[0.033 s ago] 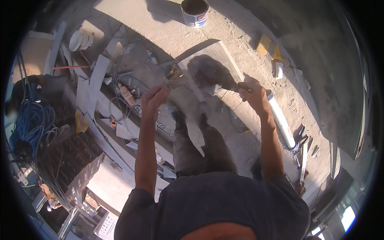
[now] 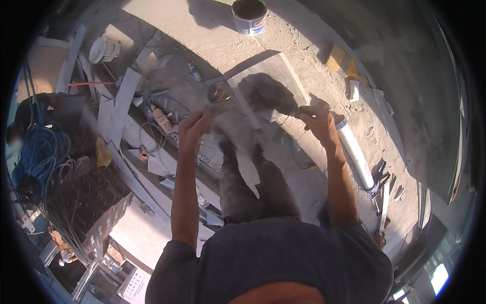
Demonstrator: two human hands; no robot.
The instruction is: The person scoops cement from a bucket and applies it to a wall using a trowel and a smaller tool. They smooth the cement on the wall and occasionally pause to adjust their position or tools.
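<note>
My left hand point(image 2: 195, 126) is raised on the left with its thumb and fingers pinched together; what they hold, if anything, I cannot make out. My right hand point(image 2: 320, 121) is closed too, fingertips drawn together by the right edge of a pale grey slab point(image 2: 280, 65). Whether it holds something thin is unclear. Lying on the ledge, the slab carries a dark head-shaped shadow. Just right of my right hand lies a white tube point(image 2: 355, 154). Below, between my hands, my legs show in dusty trousers.
A paint bucket point(image 2: 249, 26) stands on the rough concrete ledge point(image 2: 309, 55). Yellow pieces point(image 2: 336, 57) and tools point(image 2: 385, 187) lie to the right. Leftward are a white bucket point(image 2: 104, 49), board offcuts point(image 2: 124, 106), an orange-tan bottle point(image 2: 161, 119), blue rope point(image 2: 43, 152) and stacked dark blocks point(image 2: 93, 202).
The whole view has shifted very slightly. Both hands stay raised and closed in nearly the same place.
</note>
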